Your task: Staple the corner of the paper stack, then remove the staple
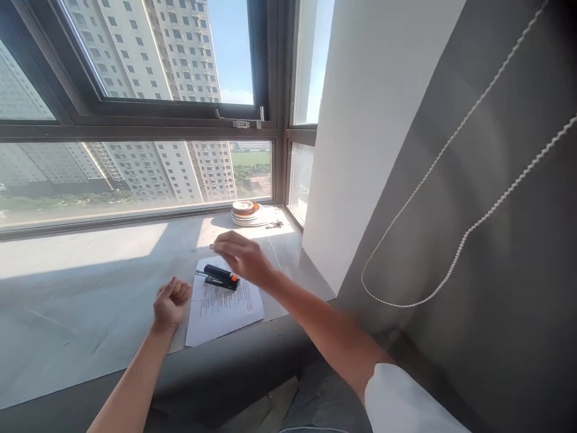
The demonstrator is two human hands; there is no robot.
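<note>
Near stapler (220, 276): right hand (243, 255), fingers pinching small blurred item (211, 246); left hand (172, 302), fingers curled in, palm hidden.

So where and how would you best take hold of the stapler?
Probably take the stapler by its black body, mid-length, from above and the right, where the right hand hovers. It lies on the paper, long and narrow enough to span; the silver part juts out left, a poorer grip.

I count two hands, my left hand (172, 302) and my right hand (241, 255), one stapler (220, 275) on one top sheet (220, 325) by the front edge of the sill (90, 325), one round pile (246, 214) near its far right corner, and one bead chain (467, 232).
</note>
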